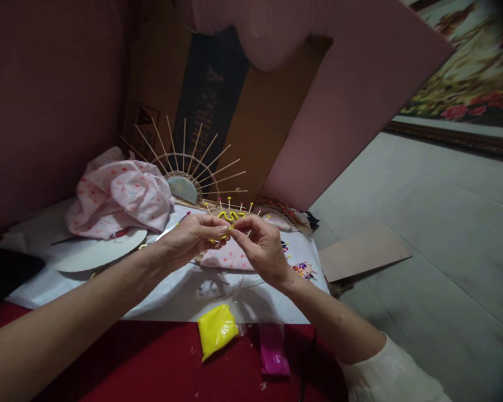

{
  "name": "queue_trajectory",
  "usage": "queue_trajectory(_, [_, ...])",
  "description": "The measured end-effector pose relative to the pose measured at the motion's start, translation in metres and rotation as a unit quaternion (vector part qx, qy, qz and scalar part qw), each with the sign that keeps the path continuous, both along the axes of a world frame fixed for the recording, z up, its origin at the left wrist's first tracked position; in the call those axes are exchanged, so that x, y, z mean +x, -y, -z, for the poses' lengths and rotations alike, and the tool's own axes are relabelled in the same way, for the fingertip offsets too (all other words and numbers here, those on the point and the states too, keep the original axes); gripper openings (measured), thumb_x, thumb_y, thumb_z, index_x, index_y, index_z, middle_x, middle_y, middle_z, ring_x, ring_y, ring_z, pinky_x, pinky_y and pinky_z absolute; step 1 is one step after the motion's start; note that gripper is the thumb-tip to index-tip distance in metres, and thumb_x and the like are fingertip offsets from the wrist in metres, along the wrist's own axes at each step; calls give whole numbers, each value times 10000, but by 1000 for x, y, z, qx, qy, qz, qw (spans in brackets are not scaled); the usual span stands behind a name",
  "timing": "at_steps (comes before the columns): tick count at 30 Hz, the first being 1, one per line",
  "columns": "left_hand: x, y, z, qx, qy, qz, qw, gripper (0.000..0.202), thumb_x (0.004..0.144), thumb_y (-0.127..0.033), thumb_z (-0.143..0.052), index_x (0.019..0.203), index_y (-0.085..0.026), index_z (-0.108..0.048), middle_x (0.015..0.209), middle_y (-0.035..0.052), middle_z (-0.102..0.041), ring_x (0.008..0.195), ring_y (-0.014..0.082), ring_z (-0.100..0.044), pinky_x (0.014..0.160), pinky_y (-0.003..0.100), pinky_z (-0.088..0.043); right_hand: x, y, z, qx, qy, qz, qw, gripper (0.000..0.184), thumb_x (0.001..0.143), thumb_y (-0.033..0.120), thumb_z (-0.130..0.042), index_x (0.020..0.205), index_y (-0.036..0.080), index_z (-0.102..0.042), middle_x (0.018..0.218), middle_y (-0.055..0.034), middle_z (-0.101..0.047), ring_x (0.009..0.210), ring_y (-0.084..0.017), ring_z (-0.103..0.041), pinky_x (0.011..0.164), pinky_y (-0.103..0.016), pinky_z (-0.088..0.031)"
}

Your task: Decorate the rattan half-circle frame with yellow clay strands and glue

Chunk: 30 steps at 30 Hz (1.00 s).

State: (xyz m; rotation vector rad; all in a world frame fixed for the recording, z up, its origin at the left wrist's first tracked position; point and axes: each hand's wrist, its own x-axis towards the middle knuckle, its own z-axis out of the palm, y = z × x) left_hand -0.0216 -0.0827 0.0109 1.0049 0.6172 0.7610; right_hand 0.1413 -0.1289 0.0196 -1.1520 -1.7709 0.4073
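Observation:
My left hand (193,237) and my right hand (260,245) meet at the middle of the view, fingers pinched together on a small piece of yellow clay (223,237). Just behind the fingertips lies a wavy yellow clay strip (230,215) among sticks with coloured tips. Behind that stands a round woven piece with long wooden sticks fanning out (188,173). Under my hands lies a pink dotted cloth (230,258) on a white sheet (171,296).
A yellow clay bag (216,329) and a magenta clay bag (272,349) lie on the red cloth near me. Crumpled pink dotted fabric (117,195) and a white paper disc (96,254) sit at left. Cardboard (362,251) lies on the grey floor at right. Boards lean behind.

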Motion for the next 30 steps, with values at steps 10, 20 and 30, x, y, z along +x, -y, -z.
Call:
queue_trajectory(10, [-1, -1, 3, 31, -13, 16, 999, 205, 617, -239, -766, 775, -155, -667, 708, 1, -612, 639, 87, -526, 601, 223, -388, 3, 0, 1, 5, 12, 7, 1000, 86, 855, 242, -586, 822, 176, -630, 787, -19, -617, 689, -115, -548, 580, -245, -433])
queue_trajectory(20, [-3, -9, 8, 161, -86, -39, 983, 222, 641, -314, -727, 739, -133, -646, 626, -17, -586, 565, 77, -488, 545, 221, -353, 7, -16, 13, -70, -52, -30, 996, 97, 875, 261, -547, 899, 193, -612, 698, 18, -591, 561, -97, -534, 504, -232, -423])
queue_trajectory(30, [-5, -14, 9, 161, -144, -51, 975, 240, 679, -353, -678, 677, -125, -603, 575, -19, -543, 522, 75, -450, 504, 216, -338, 6, -28, 4, 42, 123, -43, 991, 72, 841, 141, -570, 795, 185, -604, 773, -15, -619, 738, -131, -565, 675, -272, -439])
